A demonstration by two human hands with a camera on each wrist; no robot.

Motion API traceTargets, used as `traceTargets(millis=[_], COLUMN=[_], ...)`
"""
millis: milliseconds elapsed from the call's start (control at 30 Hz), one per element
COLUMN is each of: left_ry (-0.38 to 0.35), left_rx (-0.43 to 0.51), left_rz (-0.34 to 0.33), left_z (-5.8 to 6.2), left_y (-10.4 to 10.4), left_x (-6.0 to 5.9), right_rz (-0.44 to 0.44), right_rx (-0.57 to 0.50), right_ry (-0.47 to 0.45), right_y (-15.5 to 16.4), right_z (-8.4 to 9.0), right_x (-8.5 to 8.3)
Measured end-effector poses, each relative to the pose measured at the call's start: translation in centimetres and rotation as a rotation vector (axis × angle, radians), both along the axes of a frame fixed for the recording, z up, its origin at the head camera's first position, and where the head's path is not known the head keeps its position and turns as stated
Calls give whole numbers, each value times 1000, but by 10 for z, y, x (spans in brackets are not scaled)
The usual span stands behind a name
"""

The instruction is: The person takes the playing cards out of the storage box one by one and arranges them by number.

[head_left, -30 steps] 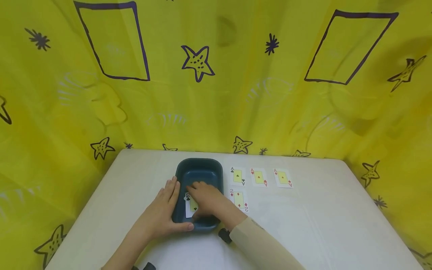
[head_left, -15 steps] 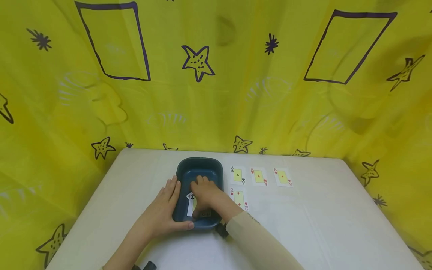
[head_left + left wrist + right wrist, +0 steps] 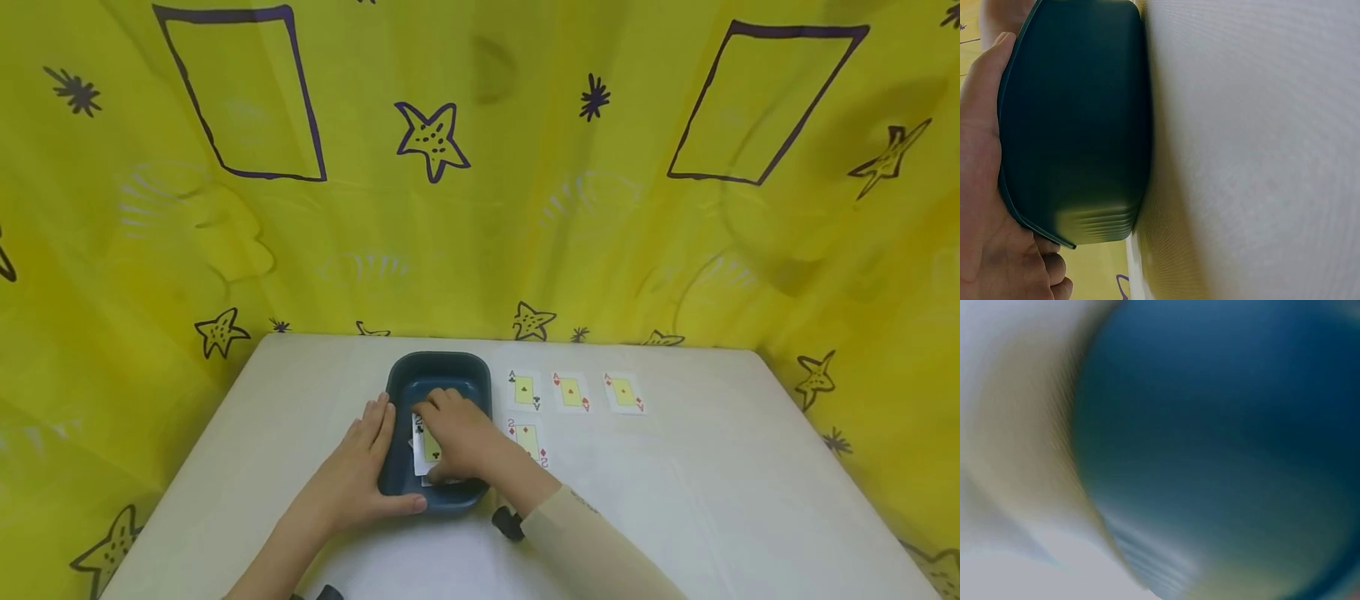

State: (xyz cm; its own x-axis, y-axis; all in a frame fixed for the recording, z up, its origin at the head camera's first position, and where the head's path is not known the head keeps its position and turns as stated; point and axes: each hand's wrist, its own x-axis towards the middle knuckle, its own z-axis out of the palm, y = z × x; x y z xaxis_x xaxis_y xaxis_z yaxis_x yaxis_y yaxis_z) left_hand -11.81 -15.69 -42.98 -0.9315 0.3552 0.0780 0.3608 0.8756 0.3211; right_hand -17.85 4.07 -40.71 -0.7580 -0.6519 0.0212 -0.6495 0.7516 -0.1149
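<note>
A dark teal tray [image 3: 447, 505] stands on the white table in the head view. My left hand [image 3: 352, 471] rests along its left side with straight fingers, the thumb on the near rim. In the left wrist view the thumb [image 3: 988, 78] lies along the edge of the tray [image 3: 1075, 119]. Reaching inside, my right hand [image 3: 465, 433] pinches a two of clubs [image 3: 427, 454] between thumb and fingers, partly covering it. Edges of other cards show beneath it. The right wrist view is blurred and filled by the tray wall [image 3: 1210, 437].
Right of the tray, three aces lie face up in a row: an ace of clubs [image 3: 523, 390] and two red aces, one [image 3: 572, 392] beside the other [image 3: 624, 392]. Below the clubs lies a two of diamonds [image 3: 527, 435], partly behind my right wrist. A yellow curtain [image 3: 480, 208] hangs behind.
My right hand dipped among the cards in the tray, then came back a little with the two of clubs, now more fully in view. The left hand stays on the tray.
</note>
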Motion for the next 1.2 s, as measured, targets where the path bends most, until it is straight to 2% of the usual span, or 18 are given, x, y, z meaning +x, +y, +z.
traceTargets(millis=[200,533,700,967,1200], left_ry=[-17,-28,-25,-32,-42], left_rx=[2,-3,7,14,16], left_rz=[12,33,39,43,41], left_z=[1,2,1,0,0], left_y=[1,3,3,5,5], left_x=[1,1,2,2,1], right_rz=[19,-31,-86,-127,-181], right_rx=[-66,-130,-131,-81,-59], right_ry=[76,104,73,101,67], right_y=[13,44,63,91,118], right_z=[19,47,49,44,36], right_x=[9,15,16,19,21])
